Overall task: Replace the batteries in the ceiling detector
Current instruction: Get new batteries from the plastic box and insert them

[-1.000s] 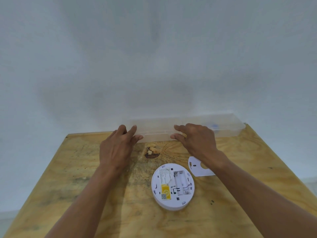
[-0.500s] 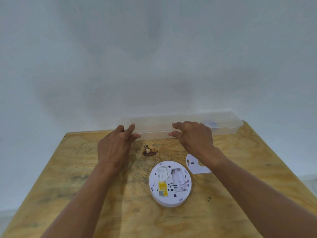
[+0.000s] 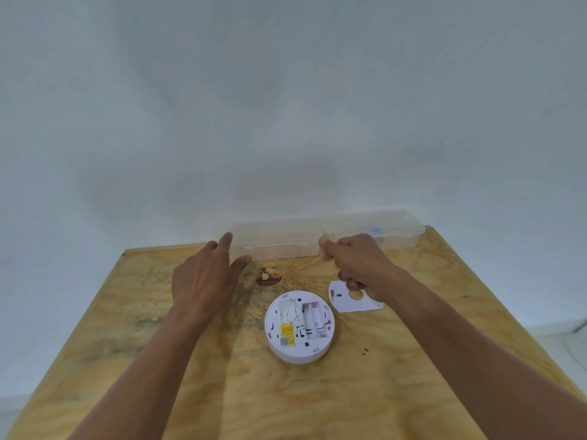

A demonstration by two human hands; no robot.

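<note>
We saw the detector lying back-side up on the wooden table, near the middle, with its battery bay open and looking empty; a yellow label sat on the left part of its back. The white cover plate lay flat just beside it, up and to the right, partly under the right wrist. Neither hand was on the detector: both were farther back, at the clear plastic box standing along the table's far edge against the wall. The left hand was spread wide, fingers straight, its fingertips at the box's left end, thumb near the front wall; we could not tell if it truly touched. The right hand was curled narrow, fingers bent in, thumb and forefinger pinched at the box's front edge about midway along; whether it gripped the lid we could not tell. The detector sat between the two forearms, nearer us than either hand. Something blue showed faintly inside the box's right half.
</note>
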